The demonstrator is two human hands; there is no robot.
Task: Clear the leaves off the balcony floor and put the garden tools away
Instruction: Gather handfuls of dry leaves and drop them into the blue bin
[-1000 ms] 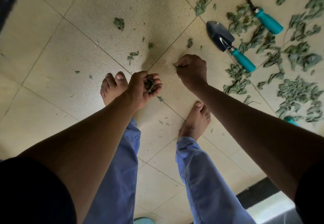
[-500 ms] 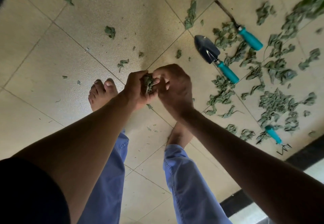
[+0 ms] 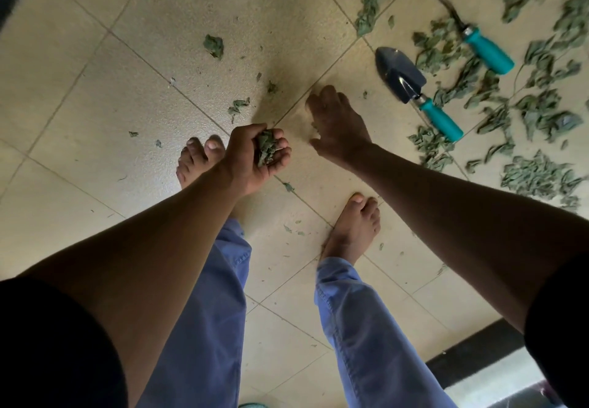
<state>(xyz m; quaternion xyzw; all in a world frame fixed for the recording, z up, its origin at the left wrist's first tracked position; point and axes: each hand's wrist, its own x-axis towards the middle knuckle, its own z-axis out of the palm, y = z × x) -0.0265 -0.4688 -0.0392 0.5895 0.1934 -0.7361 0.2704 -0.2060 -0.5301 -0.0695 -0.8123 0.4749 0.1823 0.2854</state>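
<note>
My left hand (image 3: 255,155) is cupped palm-up around a small wad of leaves (image 3: 266,149), fingers curled to keep them in. My right hand (image 3: 338,127) reaches out just beside it, fingers spread and relaxed over the tiled floor (image 3: 159,56), holding nothing. These leaves look dry, crumpled and dull green, so I judge them feather-light and brittle; pinching singles will crumble them, better to rake them into a heap and scoop from underneath. Most lie thick to the right (image 3: 538,174), with scattered bits far left. Among them, right of my hand, lies the trowel (image 3: 414,88), dark blade and teal handle; I'd take it by the handle. A second teal-handled tool (image 3: 478,44) lies farther off.
</note>
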